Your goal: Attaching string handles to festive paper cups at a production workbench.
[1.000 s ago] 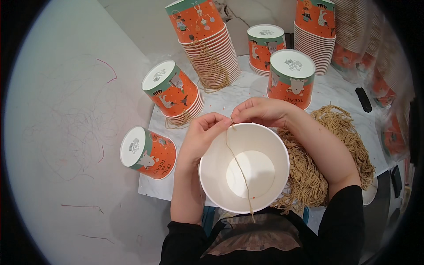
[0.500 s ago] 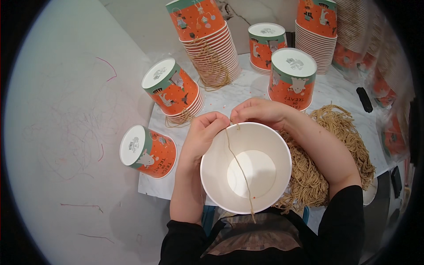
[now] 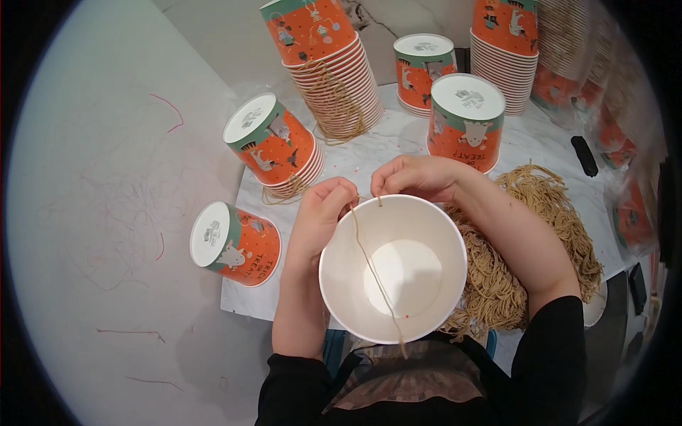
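1. A large white paper bucket [image 3: 393, 268], round and open at the top, is seen from above in front of the person's chest, over the near edge of the white marbled table [image 3: 398, 142].
2. The left hand [image 3: 321, 213] is closed at the bucket's far-left rim, its fingertips pinched on a thin tan string [image 3: 373, 273].
3. The right hand [image 3: 412, 177] is closed at the far rim just beside the left hand, with thumb and fingers pinched together at the edge; whether the string itself is gripped there cannot be told.
4. The string is run from the far rim across the white inside of the bucket, and its loose end is hung over the near rim.
5. A heap of tan string lengths [image 3: 526, 234] is spread on the table to the right of the bucket, partly beneath the right forearm.
6. Orange and green printed paper buckets are set upside down around the work: one [image 3: 465, 121] just beyond the right hand, one short stack [image 3: 273, 145] tilted beyond the left hand, and one [image 3: 234, 243] lying on its side at the table's left edge.
7. A tall leaning stack of the same buckets [image 3: 330, 64] is placed at the back, with string handles hung from its side.
8. Another stack [image 3: 508, 50] is placed at the back right.
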`<move>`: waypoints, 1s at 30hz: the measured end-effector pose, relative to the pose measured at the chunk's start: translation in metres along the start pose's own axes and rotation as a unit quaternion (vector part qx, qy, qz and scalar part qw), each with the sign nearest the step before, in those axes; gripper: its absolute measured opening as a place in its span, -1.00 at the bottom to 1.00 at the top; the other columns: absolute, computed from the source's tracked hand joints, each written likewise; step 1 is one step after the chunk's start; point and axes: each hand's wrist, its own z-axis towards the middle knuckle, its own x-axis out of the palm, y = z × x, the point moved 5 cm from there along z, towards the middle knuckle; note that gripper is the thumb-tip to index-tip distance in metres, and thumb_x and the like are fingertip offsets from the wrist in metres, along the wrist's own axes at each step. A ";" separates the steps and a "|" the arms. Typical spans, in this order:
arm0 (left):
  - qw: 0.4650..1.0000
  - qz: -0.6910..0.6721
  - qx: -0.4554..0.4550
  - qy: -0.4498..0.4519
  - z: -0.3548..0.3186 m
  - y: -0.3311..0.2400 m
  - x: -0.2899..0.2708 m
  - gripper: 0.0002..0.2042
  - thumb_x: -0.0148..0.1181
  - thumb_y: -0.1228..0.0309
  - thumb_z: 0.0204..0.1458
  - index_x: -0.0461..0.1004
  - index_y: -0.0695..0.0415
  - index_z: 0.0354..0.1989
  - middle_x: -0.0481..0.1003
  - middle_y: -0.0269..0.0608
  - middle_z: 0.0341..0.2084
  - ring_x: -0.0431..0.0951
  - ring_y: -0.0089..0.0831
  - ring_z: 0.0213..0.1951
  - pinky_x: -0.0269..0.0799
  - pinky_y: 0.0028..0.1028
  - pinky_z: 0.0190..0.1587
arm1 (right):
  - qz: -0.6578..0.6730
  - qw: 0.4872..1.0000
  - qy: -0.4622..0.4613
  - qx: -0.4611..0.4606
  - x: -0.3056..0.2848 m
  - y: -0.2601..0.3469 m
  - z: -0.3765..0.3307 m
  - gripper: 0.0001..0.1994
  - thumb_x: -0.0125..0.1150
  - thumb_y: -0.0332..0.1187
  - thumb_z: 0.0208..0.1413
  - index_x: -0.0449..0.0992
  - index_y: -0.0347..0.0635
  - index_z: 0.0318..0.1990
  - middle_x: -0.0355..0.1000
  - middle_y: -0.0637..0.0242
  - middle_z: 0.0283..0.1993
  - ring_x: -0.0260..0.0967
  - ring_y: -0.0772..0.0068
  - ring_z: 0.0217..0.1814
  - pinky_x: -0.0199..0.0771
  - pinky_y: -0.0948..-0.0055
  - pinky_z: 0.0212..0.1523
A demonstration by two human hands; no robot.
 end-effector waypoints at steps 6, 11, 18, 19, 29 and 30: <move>1.000 0.008 0.009 -0.022 0.001 -0.002 -0.009 -0.83 0.05 0.48 0.14 0.49 0.18 -0.49 0.42 -0.49 -0.59 0.30 -0.76 -0.53 0.18 -0.66 -0.46 | -0.044 0.995 -0.043 -0.084 -0.003 0.011 0.000 -0.96 0.25 -0.54 0.09 0.60 -0.29 -0.31 0.56 0.35 -0.34 0.51 0.61 -0.32 0.52 0.59 -0.28; 1.000 -0.008 0.016 -0.008 0.003 -0.002 -0.011 -0.83 0.05 0.49 0.14 0.48 0.20 -0.49 0.43 -0.50 -0.58 0.31 -0.76 -0.52 0.19 -0.65 -0.46 | -0.047 0.988 -0.042 -0.139 -0.008 0.012 0.001 -0.96 0.29 -0.51 0.12 0.61 -0.28 -0.32 0.57 0.34 -0.32 0.52 0.60 -0.30 0.54 0.58 -0.26; 0.999 -0.015 0.037 -0.002 0.009 0.002 -0.008 -0.85 0.09 0.53 0.13 0.49 0.21 -0.49 0.44 -0.49 -0.56 0.33 -0.74 -0.51 0.22 -0.64 -0.46 | -0.120 0.980 -0.052 -0.151 -0.010 0.020 -0.006 -0.94 0.32 -0.48 0.12 0.61 -0.26 -0.27 0.54 0.40 -0.32 0.48 0.64 -0.18 0.44 0.60 0.04; 0.999 -0.023 0.028 -0.011 0.008 0.001 -0.008 -0.86 0.10 0.53 0.12 0.49 0.21 -0.49 0.44 -0.48 -0.56 0.33 -0.74 -0.51 0.23 -0.63 -0.45 | -0.142 0.980 -0.063 -0.122 -0.008 0.023 -0.008 -0.89 0.33 -0.49 0.11 0.61 -0.26 -0.20 0.53 0.41 -0.29 0.47 0.65 -0.16 0.41 0.59 0.08; 0.998 -0.034 -0.045 -0.009 0.021 0.022 -0.011 -0.83 0.10 0.41 0.13 0.53 0.19 -0.46 0.46 -0.44 -0.55 0.40 -0.71 -0.50 0.31 -0.58 -0.47 | -0.305 0.944 0.085 -0.091 0.004 0.066 -0.061 -0.64 0.58 -0.54 -0.21 0.68 -0.19 -0.16 0.05 0.15 0.49 0.18 0.28 0.42 0.19 0.22 0.40; 0.998 -0.039 -0.044 -0.019 0.022 0.022 -0.011 -0.82 0.11 0.39 0.15 0.54 0.20 -0.43 0.48 -0.43 -0.54 0.42 -0.70 -0.49 0.32 -0.59 -0.47 | -0.309 0.943 0.088 -0.084 0.004 0.068 -0.062 -0.64 0.58 -0.54 -0.21 0.68 -0.19 -0.16 0.05 0.15 0.49 0.18 0.28 0.42 0.19 0.22 0.40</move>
